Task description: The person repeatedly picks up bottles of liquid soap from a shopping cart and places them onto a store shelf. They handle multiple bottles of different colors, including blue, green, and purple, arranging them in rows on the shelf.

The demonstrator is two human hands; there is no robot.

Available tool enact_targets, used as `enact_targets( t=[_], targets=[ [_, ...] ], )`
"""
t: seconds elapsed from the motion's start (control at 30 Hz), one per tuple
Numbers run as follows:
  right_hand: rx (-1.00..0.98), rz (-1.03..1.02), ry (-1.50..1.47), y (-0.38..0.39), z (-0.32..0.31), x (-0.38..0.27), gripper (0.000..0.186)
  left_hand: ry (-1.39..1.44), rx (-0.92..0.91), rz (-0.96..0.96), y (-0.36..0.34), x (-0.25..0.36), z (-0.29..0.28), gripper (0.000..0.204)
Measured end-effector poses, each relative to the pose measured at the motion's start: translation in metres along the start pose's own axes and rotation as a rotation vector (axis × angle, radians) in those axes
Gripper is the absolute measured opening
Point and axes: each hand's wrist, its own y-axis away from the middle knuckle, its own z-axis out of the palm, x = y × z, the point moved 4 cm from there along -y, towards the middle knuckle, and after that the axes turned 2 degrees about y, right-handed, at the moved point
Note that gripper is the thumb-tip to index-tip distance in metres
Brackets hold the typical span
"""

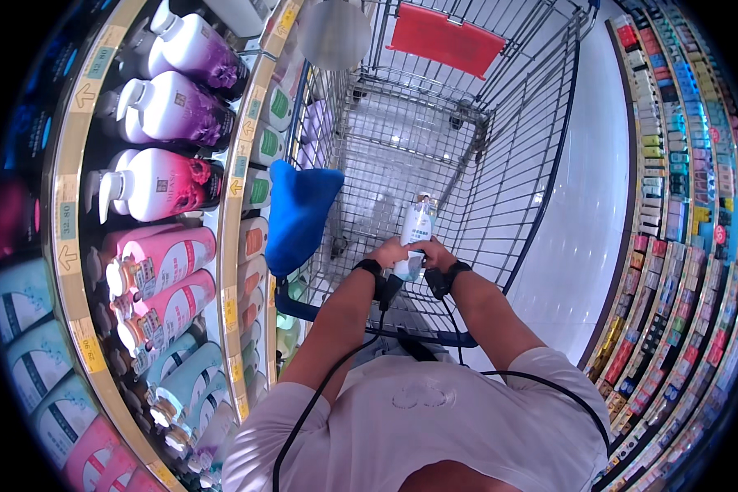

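Observation:
A white bottle [419, 220] with a printed label stands out between my hands, over the near end of the shopping cart. My left hand [391, 252] grips its lower left side. On its lower right side, my right hand [435, 253] has its fingers closed round it. Both wrists wear dark bands with black boxes and cables. Below and around the hands is the wire basket of the shopping cart [500, 254], with its dark blue handle [426, 336] close to my body.
A blue cloth [299, 217] hangs over the cart's left edge. Shelves on the left hold several white pump bottles [172, 107] and pink bottles [168, 250]. A red panel [445, 39] sits at the cart's far end. Beyond the pale floor [586, 189], packed shelves [672, 221] line the right.

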Motion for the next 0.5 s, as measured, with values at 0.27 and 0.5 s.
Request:
enact_targets(
  t=[0.27, 0.5],
  targets=[
    [-0.045, 0.016, 0.246, 0.017, -0.032, 0.025, 0.036, -0.138, -0.174, 0.045, 0.002, -0.009, 0.026, 0.045],
    [0.331, -0.129, 0.699, 0.005, -0.038, 0.01, 0.059, -0.154, 0.044, 0.172, 0.045, 0.072, 0.004, 0.049]
  ],
)
